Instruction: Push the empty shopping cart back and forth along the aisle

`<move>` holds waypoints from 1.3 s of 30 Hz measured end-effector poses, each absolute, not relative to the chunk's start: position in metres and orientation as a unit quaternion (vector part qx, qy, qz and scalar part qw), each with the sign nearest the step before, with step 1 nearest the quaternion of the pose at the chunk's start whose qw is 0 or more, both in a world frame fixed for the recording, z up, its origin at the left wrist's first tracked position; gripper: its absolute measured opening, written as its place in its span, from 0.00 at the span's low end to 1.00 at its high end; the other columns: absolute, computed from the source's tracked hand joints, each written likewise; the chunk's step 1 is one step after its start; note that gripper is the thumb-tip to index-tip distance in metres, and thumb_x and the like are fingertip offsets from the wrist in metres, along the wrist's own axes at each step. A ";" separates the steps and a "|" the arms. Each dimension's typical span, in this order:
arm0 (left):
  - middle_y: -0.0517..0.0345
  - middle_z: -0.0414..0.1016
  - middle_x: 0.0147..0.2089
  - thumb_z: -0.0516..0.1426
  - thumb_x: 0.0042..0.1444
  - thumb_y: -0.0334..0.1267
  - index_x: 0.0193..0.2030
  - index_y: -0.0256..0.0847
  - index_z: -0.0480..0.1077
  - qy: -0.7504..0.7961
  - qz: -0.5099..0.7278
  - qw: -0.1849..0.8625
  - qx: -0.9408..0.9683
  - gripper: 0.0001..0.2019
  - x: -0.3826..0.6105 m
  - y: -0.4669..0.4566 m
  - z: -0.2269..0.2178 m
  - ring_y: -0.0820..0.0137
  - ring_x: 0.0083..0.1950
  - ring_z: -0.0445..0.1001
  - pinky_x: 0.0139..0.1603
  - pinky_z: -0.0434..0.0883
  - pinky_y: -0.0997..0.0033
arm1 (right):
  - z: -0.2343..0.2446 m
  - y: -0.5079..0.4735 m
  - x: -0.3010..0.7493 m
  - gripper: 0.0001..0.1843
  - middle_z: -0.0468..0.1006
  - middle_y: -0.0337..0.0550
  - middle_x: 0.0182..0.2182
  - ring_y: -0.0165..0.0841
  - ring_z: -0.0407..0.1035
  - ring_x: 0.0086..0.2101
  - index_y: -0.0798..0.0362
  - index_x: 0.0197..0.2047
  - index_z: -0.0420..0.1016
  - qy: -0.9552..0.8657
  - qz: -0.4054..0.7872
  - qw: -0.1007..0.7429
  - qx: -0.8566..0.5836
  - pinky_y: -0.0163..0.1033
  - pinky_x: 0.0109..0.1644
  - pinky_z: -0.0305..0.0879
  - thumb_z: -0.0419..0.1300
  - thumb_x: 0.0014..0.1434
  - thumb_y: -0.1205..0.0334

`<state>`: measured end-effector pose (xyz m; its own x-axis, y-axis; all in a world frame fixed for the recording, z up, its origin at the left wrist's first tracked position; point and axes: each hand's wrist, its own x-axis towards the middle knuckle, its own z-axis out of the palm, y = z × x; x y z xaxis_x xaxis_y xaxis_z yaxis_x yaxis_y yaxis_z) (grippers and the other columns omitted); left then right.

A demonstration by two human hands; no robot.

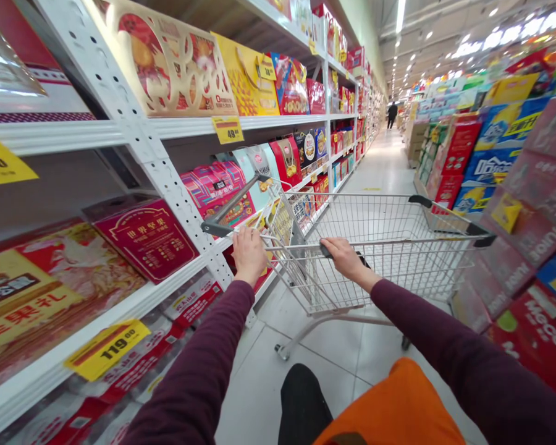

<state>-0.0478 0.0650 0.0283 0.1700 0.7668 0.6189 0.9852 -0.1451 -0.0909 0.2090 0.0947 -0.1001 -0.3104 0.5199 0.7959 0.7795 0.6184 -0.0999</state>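
Both hands rest on the push bar of a wire shopping cart (380, 247), which stands empty of any visible goods. My left hand (249, 254) curls over the bar (291, 247) near the shelf side. Further along, my right hand (345, 259) grips the same bar. Maroon sleeves cover both forearms. Below the hands, the cart's wheeled base (338, 321) stands on the tiled floor.
White perforated metal shelving (141, 133) runs along the left, stacked with gift boxes and yellow price tags. Boxed goods (491, 167) are piled on the right. A distant person (391, 114) stands down the aisle. An orange cloth (393, 408) and a black trouser leg (301, 402) show below.
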 end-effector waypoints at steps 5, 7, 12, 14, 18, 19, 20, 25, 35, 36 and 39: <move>0.39 0.71 0.49 0.50 0.48 0.30 0.48 0.31 0.69 -0.583 -0.223 0.250 -0.740 0.19 -0.034 0.065 0.030 0.52 0.58 0.63 0.63 0.55 0.49 | -0.116 0.091 0.285 0.24 0.73 0.56 0.46 0.42 0.64 0.46 0.60 0.53 0.68 -0.761 -0.156 0.431 -0.459 0.52 0.54 0.60 0.49 0.53 0.75; 0.40 0.71 0.48 0.50 0.48 0.31 0.48 0.32 0.69 -0.572 -0.218 0.255 -0.748 0.19 -0.027 0.064 0.029 0.53 0.56 0.65 0.63 0.54 0.48 | -0.118 0.092 0.302 0.25 0.74 0.56 0.45 0.44 0.65 0.47 0.59 0.53 0.69 -0.742 -0.149 0.434 -0.488 0.55 0.54 0.60 0.49 0.51 0.75; 0.42 0.72 0.47 0.50 0.50 0.30 0.49 0.34 0.70 -0.559 -0.219 0.249 -0.760 0.20 -0.005 0.062 0.026 0.55 0.55 0.66 0.65 0.52 0.49 | -0.115 0.101 0.291 0.28 0.74 0.57 0.45 0.45 0.65 0.47 0.60 0.52 0.70 -0.703 -0.133 0.456 -0.528 0.56 0.53 0.61 0.49 0.46 0.76; 0.41 0.72 0.48 0.49 0.51 0.29 0.50 0.33 0.69 -0.550 -0.222 0.239 -0.769 0.20 0.003 0.061 0.027 0.56 0.56 0.66 0.65 0.52 0.50 | -0.110 0.103 0.270 0.28 0.73 0.57 0.46 0.44 0.64 0.48 0.60 0.52 0.69 -0.714 -0.120 0.464 -0.511 0.54 0.54 0.62 0.49 0.46 0.77; 0.46 0.73 0.51 0.46 0.52 0.27 0.53 0.35 0.67 -0.519 -0.217 0.211 -0.799 0.22 0.004 0.058 0.037 0.61 0.56 0.67 0.66 0.51 0.52 | -0.094 0.102 0.224 0.29 0.73 0.54 0.47 0.41 0.65 0.49 0.58 0.52 0.69 -0.745 -0.076 0.474 -0.463 0.52 0.55 0.62 0.48 0.45 0.78; 0.46 0.71 0.54 0.46 0.51 0.26 0.54 0.36 0.66 -0.520 -0.221 0.209 -0.798 0.23 0.000 0.057 0.041 0.61 0.58 0.66 0.66 0.51 0.51 | -0.088 0.100 0.214 0.29 0.74 0.53 0.46 0.41 0.66 0.48 0.58 0.52 0.69 -0.746 -0.063 0.482 -0.456 0.52 0.55 0.62 0.48 0.46 0.78; 0.46 0.69 0.57 0.46 0.51 0.26 0.56 0.35 0.65 -0.528 -0.226 0.212 -0.791 0.24 -0.005 0.057 0.045 0.61 0.61 0.63 0.66 0.50 0.51 | -0.081 0.097 0.205 0.29 0.74 0.53 0.46 0.40 0.66 0.48 0.57 0.52 0.69 -0.741 -0.052 0.496 -0.450 0.52 0.55 0.63 0.48 0.46 0.77; 0.44 0.64 0.61 0.47 0.50 0.25 0.57 0.35 0.63 -0.557 -0.213 0.239 -0.766 0.25 -0.023 0.056 0.058 0.56 0.66 0.55 0.66 0.45 0.40 | -0.029 0.082 0.144 0.32 0.68 0.50 0.55 0.38 0.59 0.57 0.53 0.60 0.62 -0.715 -0.066 0.593 -0.366 0.50 0.61 0.57 0.47 0.52 0.76; 0.48 0.70 0.56 0.44 0.53 0.26 0.53 0.41 0.66 -0.523 -0.232 0.235 -0.786 0.22 -0.012 0.052 0.054 0.60 0.62 0.61 0.66 0.44 0.43 | -0.057 0.100 0.150 0.25 0.67 0.48 0.57 0.37 0.52 0.62 0.50 0.59 0.65 -0.758 -0.149 0.542 -0.330 0.56 0.63 0.53 0.45 0.61 0.74; 0.48 0.70 0.56 0.44 0.53 0.26 0.53 0.40 0.66 -0.528 -0.236 0.234 -0.782 0.22 -0.011 0.052 0.053 0.60 0.62 0.61 0.66 0.44 0.42 | -0.067 0.100 0.163 0.26 0.67 0.49 0.57 0.37 0.52 0.62 0.50 0.59 0.64 -0.750 -0.149 0.545 -0.343 0.56 0.63 0.54 0.45 0.61 0.74; 0.47 0.70 0.55 0.45 0.52 0.26 0.52 0.39 0.66 -0.538 -0.237 0.229 -0.776 0.22 -0.007 0.053 0.051 0.59 0.62 0.61 0.67 0.43 0.42 | -0.084 0.099 0.185 0.29 0.65 0.49 0.59 0.36 0.53 0.61 0.51 0.62 0.60 -0.714 -0.138 0.564 -0.392 0.53 0.62 0.58 0.43 0.59 0.76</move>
<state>-0.0067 0.0526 0.0514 0.3095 0.7259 0.6143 0.9432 -0.3165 -0.1012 0.1852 0.0986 -0.0837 -0.0575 0.4044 0.9128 0.7147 0.6551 -0.2451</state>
